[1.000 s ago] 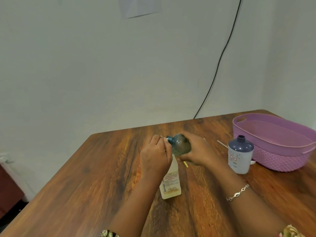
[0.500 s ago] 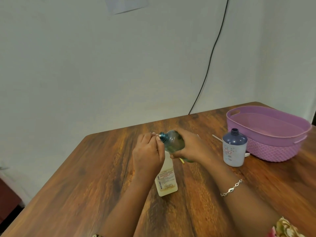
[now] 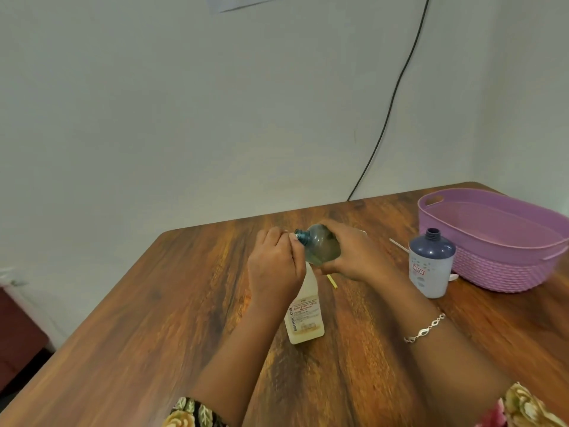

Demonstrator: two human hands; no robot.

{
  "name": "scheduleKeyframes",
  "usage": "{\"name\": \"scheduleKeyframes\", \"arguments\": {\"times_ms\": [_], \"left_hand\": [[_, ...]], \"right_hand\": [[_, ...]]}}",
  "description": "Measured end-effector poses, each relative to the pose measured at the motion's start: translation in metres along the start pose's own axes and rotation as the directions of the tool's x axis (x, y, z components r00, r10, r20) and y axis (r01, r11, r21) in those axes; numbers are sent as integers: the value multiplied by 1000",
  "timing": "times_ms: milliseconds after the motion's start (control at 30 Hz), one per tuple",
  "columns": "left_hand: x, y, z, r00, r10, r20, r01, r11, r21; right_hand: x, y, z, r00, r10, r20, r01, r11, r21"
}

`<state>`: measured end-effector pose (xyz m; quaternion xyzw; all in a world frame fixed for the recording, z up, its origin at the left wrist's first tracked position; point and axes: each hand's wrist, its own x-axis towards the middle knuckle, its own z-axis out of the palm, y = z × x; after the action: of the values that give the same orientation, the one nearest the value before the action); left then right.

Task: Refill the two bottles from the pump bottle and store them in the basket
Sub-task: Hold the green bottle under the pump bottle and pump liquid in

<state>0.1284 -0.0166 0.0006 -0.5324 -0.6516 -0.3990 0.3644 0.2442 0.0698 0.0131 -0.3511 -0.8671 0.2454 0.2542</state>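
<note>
A pale pump bottle (image 3: 304,315) with a printed label stands mid-table. My left hand (image 3: 274,266) curls over its top and hides the pump head. My right hand (image 3: 354,254) grips a clear bluish bottle (image 3: 320,245), tilted on its side above the pump bottle. Its open neck points left, right against my left fingers. A blue-grey bottle (image 3: 431,263) stands upright and uncapped to the right. Just behind it sits the purple basket (image 3: 508,272), with nothing visible inside.
The wooden table (image 3: 184,303) meets the wall at its far edge, where a black cable (image 3: 391,106) runs down. A thin white tube (image 3: 398,244) lies left of the blue-grey bottle. A small yellow stick (image 3: 332,281) lies under my right hand.
Both hands keep the same hold on the pump bottle and the tilted clear bottle. Only my view has shifted a little; the blue-grey bottle and basket have not moved.
</note>
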Motion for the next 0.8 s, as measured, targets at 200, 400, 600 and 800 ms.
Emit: {"name": "scheduleKeyframes", "arguments": {"times_ms": [200, 400, 600, 800], "left_hand": [[-14, -1, 8, 999, 34, -9, -34, 999, 20], [-3, 2, 2, 998, 56, -3, -56, 997, 56], [-11, 0, 8, 996, 85, -12, -84, 993, 87], [-11, 1, 7, 998, 65, 7, -65, 994, 84]], "right_hand": [[-1, 5, 9, 999, 27, 19, -26, 999, -30], [-1, 0, 3, 1000, 6, 12, -6, 1000, -14], [0, 0, 6, 1000, 22, 7, -22, 997, -75], [-2, -3, 3, 1000, 20, 12, -19, 995, -100]]}}
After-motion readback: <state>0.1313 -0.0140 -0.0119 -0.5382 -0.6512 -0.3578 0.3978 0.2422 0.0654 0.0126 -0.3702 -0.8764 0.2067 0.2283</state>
